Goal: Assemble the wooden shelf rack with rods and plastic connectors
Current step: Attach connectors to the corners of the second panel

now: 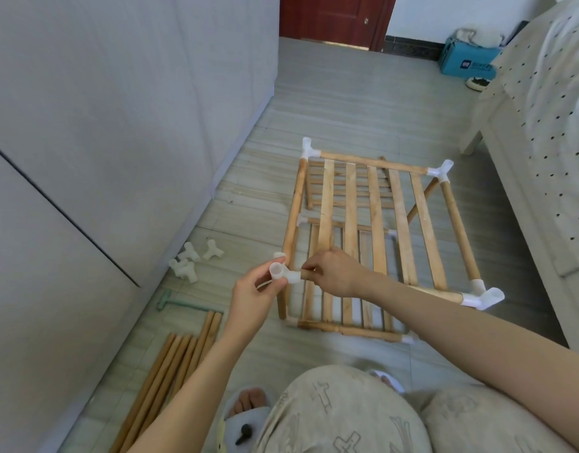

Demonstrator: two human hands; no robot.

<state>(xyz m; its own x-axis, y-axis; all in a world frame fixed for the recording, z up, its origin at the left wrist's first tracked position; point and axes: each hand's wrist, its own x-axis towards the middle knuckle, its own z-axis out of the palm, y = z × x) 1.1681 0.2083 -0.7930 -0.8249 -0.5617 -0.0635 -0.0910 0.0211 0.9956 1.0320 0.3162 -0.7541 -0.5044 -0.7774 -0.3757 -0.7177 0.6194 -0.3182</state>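
A partly built wooden rack (373,223) stands on the floor, with slatted shelves, round rods and white plastic corner connectors. At its near left corner my left hand (258,295) grips a white connector (281,273). My right hand (337,273) pinches the end of the front rod (438,294) right where it meets that connector. A short leg rod (281,305) hangs below the connector. Another connector (484,297) caps the near right corner.
Spare white connectors (191,261) lie by the grey cabinet (85,158) on the left. Several loose rods (173,377) and a green mallet (180,302) lie at lower left. A bed (543,142) runs along the right. My knees fill the bottom of the view.
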